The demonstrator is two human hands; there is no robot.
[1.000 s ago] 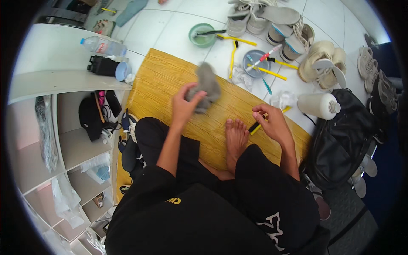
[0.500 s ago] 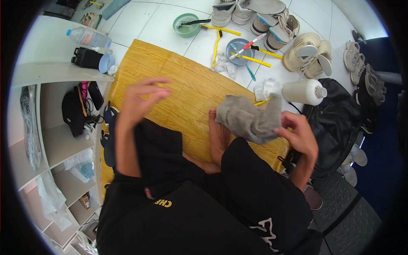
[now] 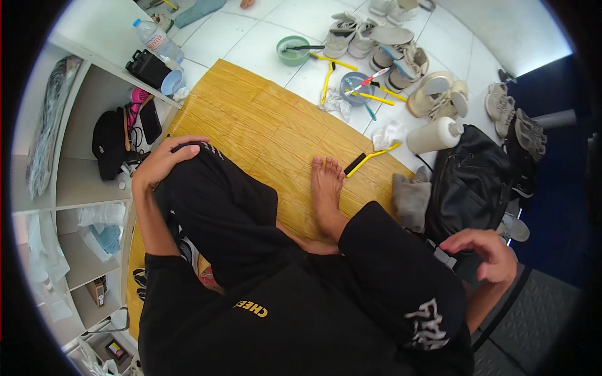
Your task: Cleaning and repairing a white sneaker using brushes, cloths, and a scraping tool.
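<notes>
My left hand (image 3: 166,160) lies on my left knee, over the black trousers, its fingers stretched out and holding nothing. On the far right, my right hand (image 3: 486,254) hovers past my right knee, beside the black bag (image 3: 473,178); its fingers are curved with a gap between thumb and forefinger, and nothing is in it. A crumpled grey cloth (image 3: 411,200) lies at the right edge of the wood-patterned mat (image 3: 263,119), against the bag. Left of the cloth is a yellow-handled brush (image 3: 374,153) with black bristles, near my bare foot.
Beyond the mat stand a green bowl (image 3: 293,56), a grey-blue bowl (image 3: 359,84) with brushes across it, and a white bottle (image 3: 433,135). Several pairs of shoes (image 3: 433,94) line the tiled floor. An open shelf unit (image 3: 88,188) borders the left side.
The grey cloth has left my right hand and now lies by the bag. That hand has drawn back to the right. My left hand has come down onto my knee.
</notes>
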